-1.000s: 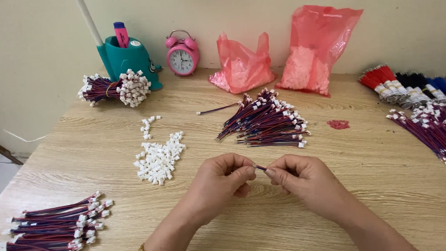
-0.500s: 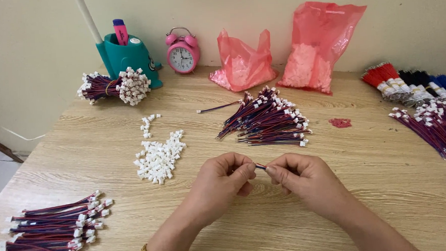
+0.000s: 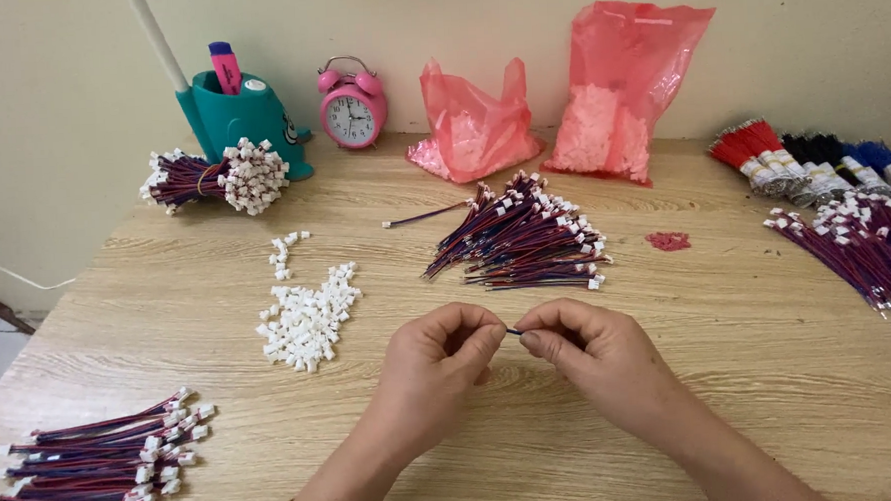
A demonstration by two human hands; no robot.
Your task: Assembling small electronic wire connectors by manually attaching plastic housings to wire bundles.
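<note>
Wooden surface (image 3: pixel 731 368) underneath everything, pale grain running left to right. Far side, against the wall: two pink plastic bags (image 3: pixel 627 92) holding white pieces, a pink alarm clock (image 3: pixel 352 104), a teal pen holder (image 3: pixel 244 119). Middle of the surface: a loose heap of red-and-blue wire leads (image 3: pixel 520 239) tipped with white connectors. Right edge: a second heap of leads (image 3: pixel 866 252), with red, black and blue bundles behind. Near left corner: another pile of finished leads (image 3: pixel 94 466). Left of centre: a scatter of small white connector housings (image 3: pixel 306 315).

Near centre, just above the surface: left hand (image 3: pixel 433 371) and right hand (image 3: pixel 592 359), knuckles up, fingertips meeting. Fingers of both pressed together, pinching a short dark wire end (image 3: pixel 513 331) between them (only a sliver showing, the rest hidden inside the hands).
</note>
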